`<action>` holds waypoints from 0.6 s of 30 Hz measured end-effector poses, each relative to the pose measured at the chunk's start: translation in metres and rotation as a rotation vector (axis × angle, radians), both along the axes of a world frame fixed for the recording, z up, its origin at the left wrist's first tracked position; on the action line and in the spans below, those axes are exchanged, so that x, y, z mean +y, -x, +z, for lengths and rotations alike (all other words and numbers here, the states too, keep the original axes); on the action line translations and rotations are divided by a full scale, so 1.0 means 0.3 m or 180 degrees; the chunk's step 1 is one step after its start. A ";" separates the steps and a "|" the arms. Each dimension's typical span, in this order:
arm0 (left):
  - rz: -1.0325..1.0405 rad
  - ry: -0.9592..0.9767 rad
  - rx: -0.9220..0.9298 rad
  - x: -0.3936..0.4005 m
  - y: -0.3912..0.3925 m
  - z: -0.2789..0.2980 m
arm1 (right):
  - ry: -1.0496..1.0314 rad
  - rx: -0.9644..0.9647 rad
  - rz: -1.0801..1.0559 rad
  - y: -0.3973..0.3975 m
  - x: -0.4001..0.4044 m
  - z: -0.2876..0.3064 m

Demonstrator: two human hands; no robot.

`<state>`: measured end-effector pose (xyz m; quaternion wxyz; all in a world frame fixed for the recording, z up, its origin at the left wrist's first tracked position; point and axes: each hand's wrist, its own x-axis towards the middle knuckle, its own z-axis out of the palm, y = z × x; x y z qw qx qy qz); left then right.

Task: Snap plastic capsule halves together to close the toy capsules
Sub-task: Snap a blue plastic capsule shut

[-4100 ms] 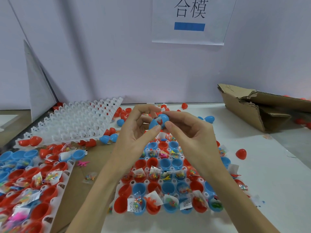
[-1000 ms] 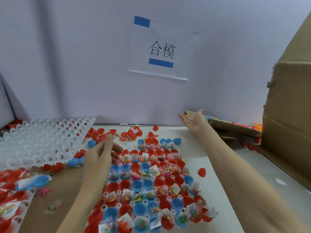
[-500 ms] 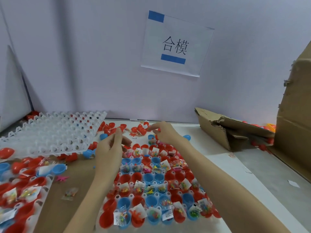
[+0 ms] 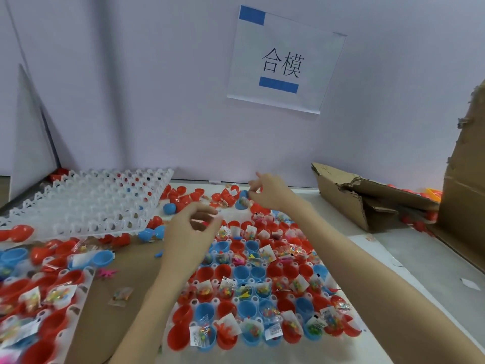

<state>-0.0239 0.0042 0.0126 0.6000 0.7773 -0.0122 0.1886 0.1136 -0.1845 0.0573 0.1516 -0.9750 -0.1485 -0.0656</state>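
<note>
two hands, right hand pinching blue capsule half

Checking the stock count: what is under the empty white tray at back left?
Red capsule halves and blue ones poke out along the near edge of the white tray, and more colour shows through its holes. How many lie beneath cannot be told.

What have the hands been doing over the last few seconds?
The closed blue capsule both hands held is gone. The right hand swung out right, then returned to pinch a blue capsule half at the far pile. The left hand hovers empty. The tray stayed put.
</note>
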 end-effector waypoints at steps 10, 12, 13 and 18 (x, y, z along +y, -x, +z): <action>-0.0725 0.0076 -0.0100 -0.037 0.029 0.018 | -0.0496 -0.0149 0.0181 0.302 0.014 0.000; -0.0791 0.0255 -0.0064 -0.030 0.032 0.028 | -0.1031 -0.0181 -0.0034 0.343 -0.001 -0.016; -0.0792 0.0354 -0.0063 -0.026 0.031 0.030 | -0.1339 -0.0155 -0.0120 0.362 -0.008 -0.026; -0.0865 0.0609 0.0084 -0.027 0.024 0.024 | -0.3155 0.0455 -0.0117 0.412 -0.019 -0.065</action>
